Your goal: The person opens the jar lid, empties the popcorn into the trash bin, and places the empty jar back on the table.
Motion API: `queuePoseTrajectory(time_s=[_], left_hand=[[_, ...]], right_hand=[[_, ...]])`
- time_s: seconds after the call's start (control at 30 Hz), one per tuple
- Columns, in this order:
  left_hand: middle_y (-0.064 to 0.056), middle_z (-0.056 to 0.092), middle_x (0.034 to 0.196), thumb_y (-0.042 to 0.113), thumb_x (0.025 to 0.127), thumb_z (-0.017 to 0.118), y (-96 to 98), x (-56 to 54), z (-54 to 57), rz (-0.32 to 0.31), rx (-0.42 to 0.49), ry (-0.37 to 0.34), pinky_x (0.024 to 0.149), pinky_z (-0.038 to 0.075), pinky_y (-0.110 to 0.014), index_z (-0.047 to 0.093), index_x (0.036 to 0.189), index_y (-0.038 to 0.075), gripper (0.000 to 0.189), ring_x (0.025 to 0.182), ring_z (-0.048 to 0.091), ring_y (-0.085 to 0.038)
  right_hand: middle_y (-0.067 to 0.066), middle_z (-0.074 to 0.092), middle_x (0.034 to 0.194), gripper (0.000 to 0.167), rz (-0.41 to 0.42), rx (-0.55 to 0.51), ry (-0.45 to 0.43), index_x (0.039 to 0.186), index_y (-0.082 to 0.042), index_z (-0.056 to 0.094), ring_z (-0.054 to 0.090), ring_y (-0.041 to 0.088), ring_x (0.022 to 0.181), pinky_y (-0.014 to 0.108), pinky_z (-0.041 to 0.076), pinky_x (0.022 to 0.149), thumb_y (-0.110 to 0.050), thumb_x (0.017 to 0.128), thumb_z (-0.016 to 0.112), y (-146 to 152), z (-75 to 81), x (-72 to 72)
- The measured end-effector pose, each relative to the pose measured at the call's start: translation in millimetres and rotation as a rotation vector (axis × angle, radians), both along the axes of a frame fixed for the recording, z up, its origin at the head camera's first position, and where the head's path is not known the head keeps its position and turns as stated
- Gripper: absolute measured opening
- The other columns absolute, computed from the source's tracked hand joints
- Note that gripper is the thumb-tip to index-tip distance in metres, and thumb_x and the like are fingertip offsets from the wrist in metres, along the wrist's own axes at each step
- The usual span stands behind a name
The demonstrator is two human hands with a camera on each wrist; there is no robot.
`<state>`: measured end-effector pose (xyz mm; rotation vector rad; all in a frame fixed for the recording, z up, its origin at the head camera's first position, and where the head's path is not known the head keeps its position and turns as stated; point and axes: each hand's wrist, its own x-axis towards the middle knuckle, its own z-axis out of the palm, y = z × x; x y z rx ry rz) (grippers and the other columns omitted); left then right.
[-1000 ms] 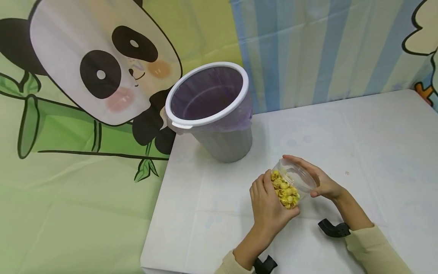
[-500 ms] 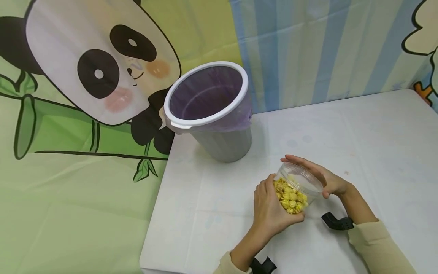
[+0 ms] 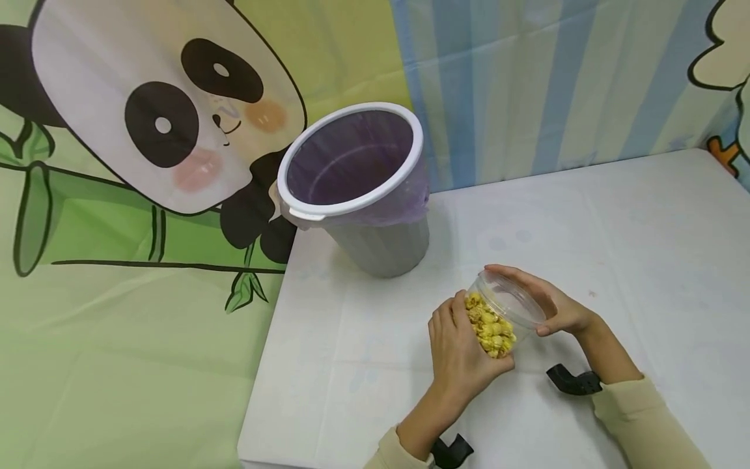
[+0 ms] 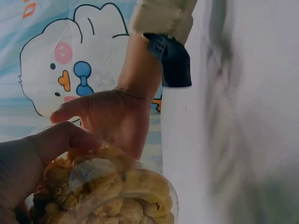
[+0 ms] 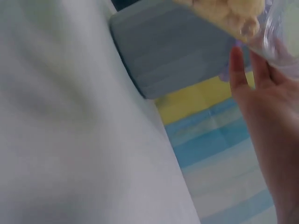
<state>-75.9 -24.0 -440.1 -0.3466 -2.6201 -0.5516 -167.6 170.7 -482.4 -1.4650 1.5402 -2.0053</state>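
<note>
A see-through plastic jar (image 4: 174,196) of yellow popcorn (image 3: 491,327) is held tilted above the table, its clear lid (image 3: 515,301) turned up and to the right. My left hand (image 3: 461,358) grips the jar's body from the left, thumb below and fingers over the far side. From the right, my right hand (image 3: 553,306) holds the lid end, its fingers along the far edge and its thumb at the near edge. In the right wrist view the fingers (image 5: 238,70) of that hand curve up at the jar's rim.
Behind the hands, a grey trash bin (image 3: 383,247) with a white rim (image 3: 351,207) and a purple liner (image 3: 413,195) stands on the white-covered table (image 3: 615,247). A printed cloth with a panda (image 3: 99,78) hangs behind. Black wrist mounts (image 3: 574,381) sit by both sleeves.
The jar and both hands shifted a little right and down, then came back up and left to nearly where they were. The bin appears slightly further left as the head view drifts.
</note>
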Motion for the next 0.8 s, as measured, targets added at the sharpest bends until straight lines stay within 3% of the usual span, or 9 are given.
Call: queuePoseTrajectory(time_s=[0.07,0.17,0.33,0.4,0.6,0.8], left_hand=[[-0.006,0.045,0.112,0.048,0.044,0.081,0.2,-0.1,0.1,-0.009,-0.004,0.004,0.092,0.036,-0.033,0.037,0.131,0.004,0.107,0.102,0.043,-0.017],[-0.006,0.045,0.112,0.048,0.043,0.081,-0.1,-0.5,-0.5,0.002,-0.019,0.011,0.091,0.036,-0.033,0.038,0.130,0.004,0.107,0.101,0.043,-0.018],[-0.006,0.046,0.112,0.048,0.044,0.080,-0.5,-0.8,0.0,0.005,-0.022,0.005,0.091,0.036,-0.032,0.040,0.130,0.003,0.105,0.102,0.044,-0.018],[-0.006,0.046,0.112,0.047,0.044,0.080,-0.4,0.0,1.6,-0.003,-0.015,-0.007,0.091,0.036,-0.032,0.040,0.130,0.003,0.105,0.102,0.043,-0.017],[-0.006,0.046,0.113,0.047,0.043,0.080,-1.6,2.6,4.7,-0.003,-0.017,0.004,0.092,0.036,-0.032,0.040,0.131,0.004,0.106,0.102,0.044,-0.018],[-0.006,0.046,0.113,0.046,0.044,0.079,-4.0,2.3,5.6,0.010,-0.020,0.011,0.093,0.036,-0.031,0.040,0.131,0.003,0.104,0.102,0.044,-0.017]], right_hand=[[0.029,0.008,0.147,0.096,0.070,-0.015,0.053,0.137,0.019,0.003,0.013,0.031,0.136,0.030,0.022,0.106,-0.016,0.076,0.069,1,2.6,-5.8],[0.032,0.001,0.147,0.098,0.124,0.010,0.040,0.138,0.018,-0.001,0.011,0.033,0.136,0.032,0.025,0.105,-0.015,0.076,0.068,4,6.8,-8.5],[0.025,0.007,0.149,0.099,0.028,0.136,-0.001,0.143,0.009,0.007,0.017,0.025,0.135,0.026,0.027,0.102,-0.021,0.074,0.072,6,12.3,-3.9],[0.024,0.012,0.148,0.100,0.013,0.158,0.039,0.142,0.010,0.010,0.018,0.025,0.134,0.025,0.025,0.102,-0.016,0.069,0.073,5,15.8,-5.2],[0.033,0.005,0.145,0.105,0.152,0.148,0.193,0.137,0.020,0.002,0.012,0.034,0.134,0.031,0.023,0.105,-0.008,0.065,0.072,2,33.9,-14.5],[0.029,0.008,0.146,0.108,0.023,0.223,0.138,0.141,0.012,0.007,0.017,0.031,0.134,0.025,0.022,0.103,-0.023,0.067,0.078,5,33.7,-7.5]])
